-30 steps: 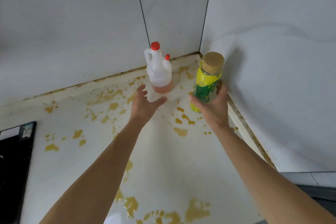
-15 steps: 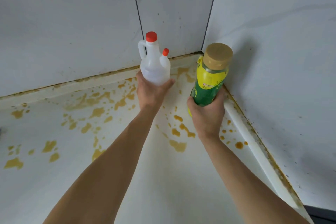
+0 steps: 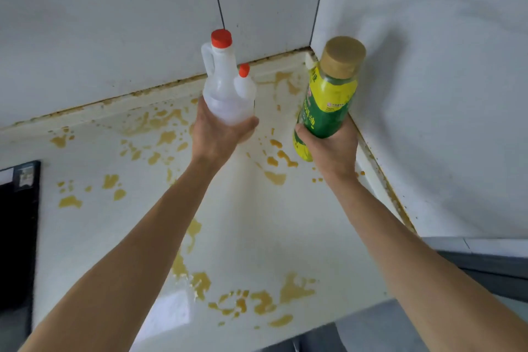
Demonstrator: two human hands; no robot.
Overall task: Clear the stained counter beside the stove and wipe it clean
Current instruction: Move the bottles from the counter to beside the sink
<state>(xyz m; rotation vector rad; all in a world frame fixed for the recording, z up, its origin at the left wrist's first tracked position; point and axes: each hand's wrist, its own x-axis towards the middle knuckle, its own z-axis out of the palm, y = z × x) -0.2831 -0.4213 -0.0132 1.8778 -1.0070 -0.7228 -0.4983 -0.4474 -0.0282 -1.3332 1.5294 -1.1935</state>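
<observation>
Head view gives me both hands raised over the counter's back corner. My left hand (image 3: pixel 217 134) is curled around the base of the translucent white jug (image 3: pixel 228 91), gripping it upright; its two red caps and looped handle stand above my fingers. My right hand (image 3: pixel 328 148) is wrapped around the lower body of the green and yellow bottle (image 3: pixel 325 100), holding it nearly upright with the tan cap above my knuckles. The two bottles sit near each other but apart, both off the surface. Beneath and around my hands the white counter (image 3: pixel 257 223) is spattered with amber stains (image 3: pixel 275 177), thickest behind my left hand and again below my forearms. Far out past my left forearm I see the black stove (image 3: pixel 17 223) edge.
</observation>
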